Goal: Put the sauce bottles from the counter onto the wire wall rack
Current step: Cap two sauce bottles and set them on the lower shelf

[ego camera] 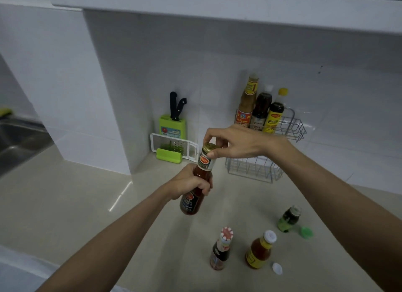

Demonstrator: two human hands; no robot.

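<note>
My left hand (pixel 188 180) grips the neck of a red sauce bottle (pixel 195 201) held above the counter. My right hand (pixel 237 142) pinches its gold cap (pixel 209 147) from above. On the counter below stand a red-capped bottle (pixel 220 249), a yellow-labelled bottle (pixel 260 250) and a small green bottle (pixel 288 219) with no cap. The wire wall rack has an upper basket (pixel 292 126) holding three tall sauce bottles (pixel 260 109) and a lower basket (pixel 254 168) with nothing visible in it.
A loose green cap (pixel 306 232) and a white cap (pixel 277 269) lie near the standing bottles. A green knife block (pixel 173 126) and a white grater (pixel 174 149) sit in the corner. A steel sink (pixel 17 139) is at the far left.
</note>
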